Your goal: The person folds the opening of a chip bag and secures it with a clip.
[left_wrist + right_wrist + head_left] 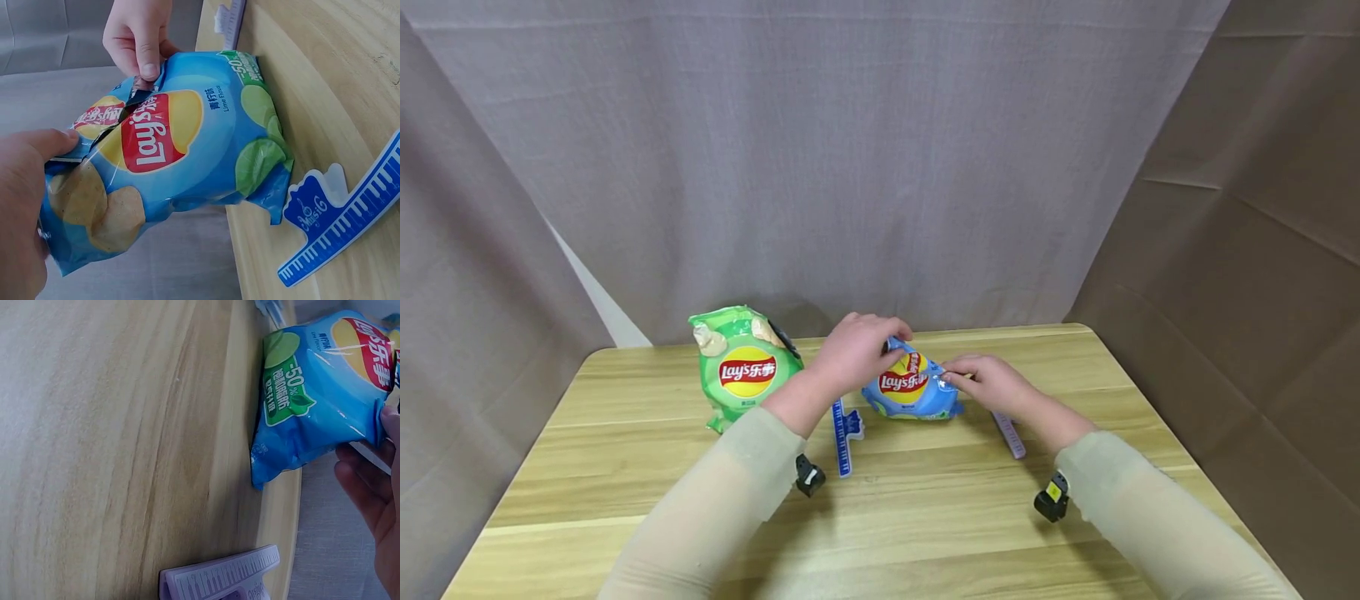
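Note:
A blue lime-flavour Lay's chip bag (pixel 917 407) stands on the wooden table between both hands, its top folded over toward the front. My left hand (pixel 857 350) grips the bag's left upper corner, with the thumb on the folded flap in the left wrist view. On the other side, my right hand (pixel 996 385) pinches the right end of the fold between thumb and fingers. A blue clip with a piano-key pattern (pixel 347 215) lies left of the bag. A purple clip of like pattern (pixel 222 575) lies to its right, partly behind the right hand in the head view.
To the left, a green Lay's bag (pixel 748 400) stands tilted, with a dark strip along its upper right edge. Grey curtains (pixel 880 167) hang behind the wooden table (pixel 925 517), and a brown cloth wall (pixel 1240 250) rises at the right.

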`<state>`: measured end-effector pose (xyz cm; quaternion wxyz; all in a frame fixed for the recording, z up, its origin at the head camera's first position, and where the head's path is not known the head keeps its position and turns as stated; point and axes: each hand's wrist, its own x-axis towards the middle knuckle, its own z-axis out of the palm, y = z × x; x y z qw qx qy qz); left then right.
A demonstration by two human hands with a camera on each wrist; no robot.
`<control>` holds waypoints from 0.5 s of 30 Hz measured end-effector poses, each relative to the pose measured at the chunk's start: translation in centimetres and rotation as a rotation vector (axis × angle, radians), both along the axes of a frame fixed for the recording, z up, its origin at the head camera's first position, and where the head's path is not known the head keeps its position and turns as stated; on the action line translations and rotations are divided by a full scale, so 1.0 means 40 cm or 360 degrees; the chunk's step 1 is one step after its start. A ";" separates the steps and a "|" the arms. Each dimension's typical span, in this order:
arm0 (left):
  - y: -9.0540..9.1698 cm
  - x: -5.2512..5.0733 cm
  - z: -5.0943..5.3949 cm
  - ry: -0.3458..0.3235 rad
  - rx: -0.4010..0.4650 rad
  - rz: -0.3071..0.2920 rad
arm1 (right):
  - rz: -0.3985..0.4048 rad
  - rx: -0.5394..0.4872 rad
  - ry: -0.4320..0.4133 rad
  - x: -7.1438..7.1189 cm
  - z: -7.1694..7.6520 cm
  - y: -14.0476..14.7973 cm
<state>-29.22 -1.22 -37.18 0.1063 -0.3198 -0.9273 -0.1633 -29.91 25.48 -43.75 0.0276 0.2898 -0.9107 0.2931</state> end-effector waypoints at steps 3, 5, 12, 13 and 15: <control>-0.006 -0.003 0.000 0.0023 -0.0046 0.0128 | 0.0001 0.0072 0.0093 0.001 -0.001 -0.002; -0.012 -0.006 0.001 0.0029 -0.0077 0.0180 | -0.0006 0.0118 0.0140 0.002 -0.001 -0.003; -0.026 -0.015 0.000 0.0002 -0.0088 0.0094 | -0.0090 0.0227 0.0209 -0.001 -0.001 -0.003; -0.027 -0.016 -0.002 0.0001 -0.0085 0.0075 | -0.0092 0.0230 0.0216 -0.001 -0.001 -0.003; -0.029 -0.017 -0.005 0.0004 -0.0083 0.0047 | -0.0094 0.0236 0.0223 -0.003 -0.001 -0.002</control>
